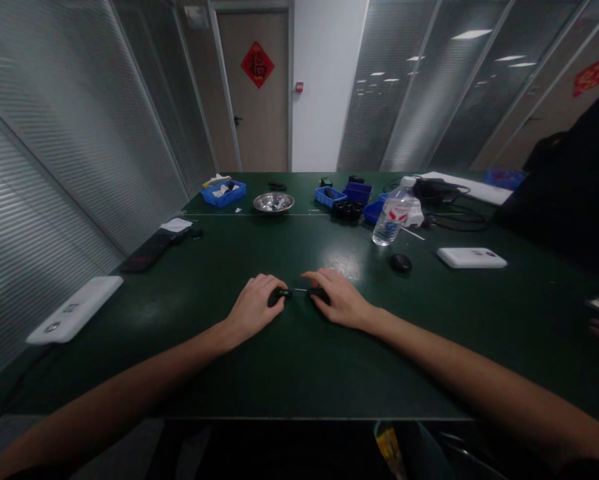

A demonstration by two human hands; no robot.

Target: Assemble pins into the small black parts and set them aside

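Note:
Over the middle of the dark green table (229, 380), my left hand (253, 304) pinches a small black object (282, 293) between thumb and fingers. Its exact kind is too small to make out. My right hand (343, 299) is closed around the dark handle of a screwdriver (301, 290). The thin metal shaft points left toward the black object. Whether the tip touches it cannot be told. Fingers partly cover both the object and the handle.
A water bottle (392, 215) and a black computer mouse (400, 263) stand right of my hands. White boxy devices lie left (77, 310) and right (472, 258). Farther back are a metal bowl (273, 211), blue trays (224, 199) and cables (462, 223). A dark-clothed person (574, 180) is at right.

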